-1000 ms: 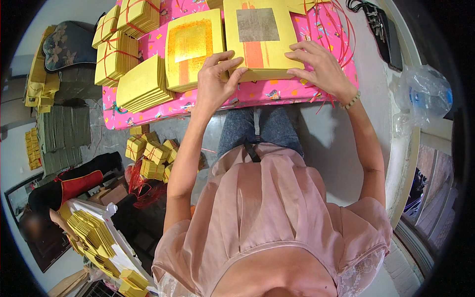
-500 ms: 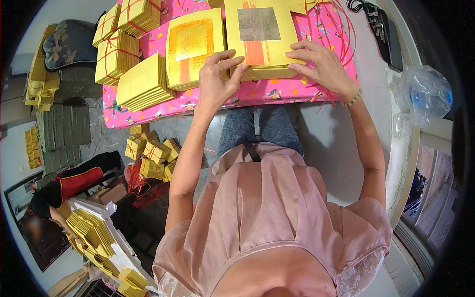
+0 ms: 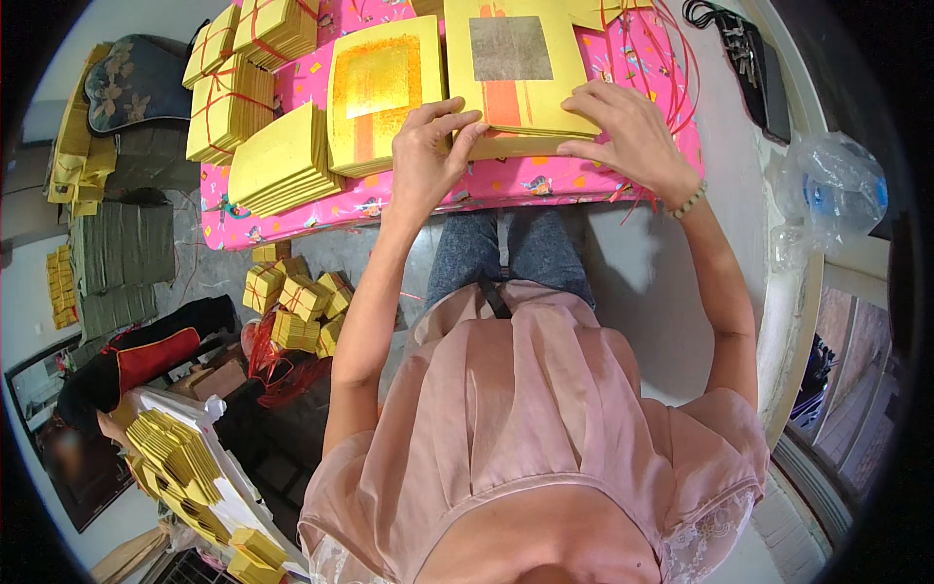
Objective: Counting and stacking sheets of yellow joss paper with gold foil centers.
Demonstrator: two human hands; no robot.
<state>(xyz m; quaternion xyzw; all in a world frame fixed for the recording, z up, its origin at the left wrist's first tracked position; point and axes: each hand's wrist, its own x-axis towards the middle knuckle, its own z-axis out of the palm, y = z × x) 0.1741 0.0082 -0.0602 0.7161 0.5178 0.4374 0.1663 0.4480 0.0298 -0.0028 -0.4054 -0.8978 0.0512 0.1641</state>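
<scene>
A thick stack of yellow joss paper (image 3: 569,83), with a silvery-grey square and a red stripe on its top sheet, lies at the far middle of a table. My left hand (image 3: 428,151) pinches its near left corner between thumb and fingers. At the near right corner, my right hand (image 3: 642,141) has its fingers on the top sheets and its thumb lower, against the stack's front side. The near edge of the upper sheets stands slightly off those beneath. Just left lies a second yellow stack (image 3: 382,88) with a gold square framed in orange.
A pink patterned cloth (image 3: 292,224) covers the table. String-tied yellow bundles (image 3: 229,112) and a loose yellow stack (image 3: 279,161) sit to the left. Red strings (image 3: 681,58) trail at the right. More tied bundles (image 3: 304,297) lie on the floor, left of my legs.
My right thumb has slid down from the upper sheets' edge to the stack's front side, and its fingers have shifted slightly. My left hand keeps its place at the other corner.
</scene>
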